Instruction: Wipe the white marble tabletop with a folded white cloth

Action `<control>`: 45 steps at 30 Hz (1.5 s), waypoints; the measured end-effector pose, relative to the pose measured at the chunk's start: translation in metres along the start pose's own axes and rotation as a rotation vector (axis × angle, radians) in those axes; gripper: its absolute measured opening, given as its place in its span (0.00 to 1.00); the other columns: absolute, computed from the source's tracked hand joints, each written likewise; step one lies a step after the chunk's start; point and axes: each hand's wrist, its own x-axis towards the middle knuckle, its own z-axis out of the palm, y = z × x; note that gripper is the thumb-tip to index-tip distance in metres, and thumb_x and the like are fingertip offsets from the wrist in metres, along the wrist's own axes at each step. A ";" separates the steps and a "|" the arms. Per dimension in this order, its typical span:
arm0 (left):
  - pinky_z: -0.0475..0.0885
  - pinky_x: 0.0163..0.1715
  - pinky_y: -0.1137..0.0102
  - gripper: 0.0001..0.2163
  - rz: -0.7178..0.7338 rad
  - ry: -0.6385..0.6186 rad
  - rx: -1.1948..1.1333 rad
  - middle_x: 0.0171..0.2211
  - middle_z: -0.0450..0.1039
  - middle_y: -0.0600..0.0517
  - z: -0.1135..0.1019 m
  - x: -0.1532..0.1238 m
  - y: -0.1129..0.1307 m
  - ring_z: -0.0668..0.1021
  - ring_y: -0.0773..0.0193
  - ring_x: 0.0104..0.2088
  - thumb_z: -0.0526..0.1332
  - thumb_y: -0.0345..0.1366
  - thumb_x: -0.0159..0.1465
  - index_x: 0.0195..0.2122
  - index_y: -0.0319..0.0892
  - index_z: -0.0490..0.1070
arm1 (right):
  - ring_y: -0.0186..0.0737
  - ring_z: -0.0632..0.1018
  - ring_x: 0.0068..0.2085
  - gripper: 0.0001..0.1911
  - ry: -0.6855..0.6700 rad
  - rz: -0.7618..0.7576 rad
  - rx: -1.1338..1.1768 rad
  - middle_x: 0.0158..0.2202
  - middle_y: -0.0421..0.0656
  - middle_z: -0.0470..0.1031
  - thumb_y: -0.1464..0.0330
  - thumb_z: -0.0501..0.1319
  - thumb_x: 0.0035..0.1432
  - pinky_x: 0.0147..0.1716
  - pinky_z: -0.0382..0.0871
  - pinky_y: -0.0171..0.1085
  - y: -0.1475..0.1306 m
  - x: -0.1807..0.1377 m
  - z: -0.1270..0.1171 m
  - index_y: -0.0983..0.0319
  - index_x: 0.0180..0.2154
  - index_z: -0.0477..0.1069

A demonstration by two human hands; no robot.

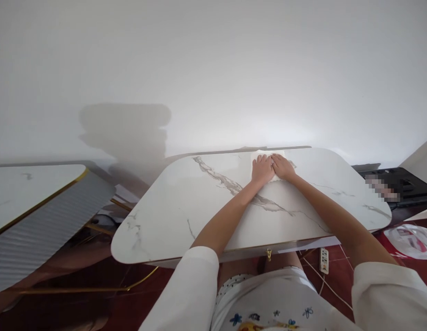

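Left hand and right hand lay flat on a folded white cloth at the table's far edge, grip open, clutching nothing. Looked like pressing it smooth, I'd say. Sliding it along would need even pressure from both palms.

The table top is white marble with grey veins and a thin gold edge, and the cloth on it is plain white. The floor is dark red; the second table is white with a gold rim and ribbed grey side. The garment is white with small blue flowers and black dots.
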 end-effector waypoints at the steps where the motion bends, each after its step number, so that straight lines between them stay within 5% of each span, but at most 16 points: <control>1: 0.58 0.58 0.56 0.19 -0.002 -0.003 0.003 0.61 0.63 0.46 -0.002 -0.004 0.001 0.61 0.52 0.61 0.46 0.35 0.68 0.59 0.43 0.63 | 0.44 0.60 0.65 0.26 -0.003 -0.005 -0.006 0.65 0.52 0.60 0.71 0.40 0.66 0.65 0.51 0.43 -0.002 -0.003 -0.001 0.72 0.61 0.60; 17: 0.60 0.58 0.52 0.22 0.029 -0.067 0.143 0.63 0.60 0.42 -0.042 -0.112 0.017 0.61 0.45 0.63 0.44 0.36 0.68 0.62 0.37 0.59 | 0.48 0.61 0.65 0.26 0.031 -0.022 0.011 0.64 0.51 0.61 0.69 0.43 0.66 0.64 0.54 0.47 -0.064 -0.104 -0.014 0.70 0.62 0.61; 30: 0.60 0.60 0.51 0.24 -0.007 -0.111 0.142 0.64 0.60 0.42 -0.064 -0.173 0.041 0.61 0.46 0.63 0.47 0.35 0.66 0.63 0.36 0.60 | 0.50 0.61 0.65 0.27 0.053 -0.041 0.035 0.64 0.54 0.61 0.69 0.43 0.65 0.63 0.56 0.51 -0.095 -0.172 -0.033 0.71 0.61 0.62; 38: 0.55 0.62 0.46 0.27 0.031 -0.223 0.116 0.66 0.55 0.40 -0.064 -0.168 0.068 0.57 0.43 0.65 0.48 0.36 0.65 0.65 0.34 0.55 | 0.49 0.61 0.65 0.27 0.075 -0.052 0.023 0.63 0.53 0.62 0.68 0.41 0.66 0.63 0.57 0.51 -0.069 -0.188 -0.039 0.70 0.61 0.62; 45: 0.57 0.60 0.47 0.24 0.094 -0.170 0.095 0.65 0.56 0.40 -0.048 -0.132 0.069 0.58 0.43 0.65 0.46 0.35 0.66 0.64 0.35 0.57 | 0.49 0.61 0.65 0.28 0.064 -0.033 -0.005 0.63 0.53 0.63 0.68 0.39 0.66 0.64 0.55 0.51 -0.041 -0.162 -0.038 0.71 0.61 0.61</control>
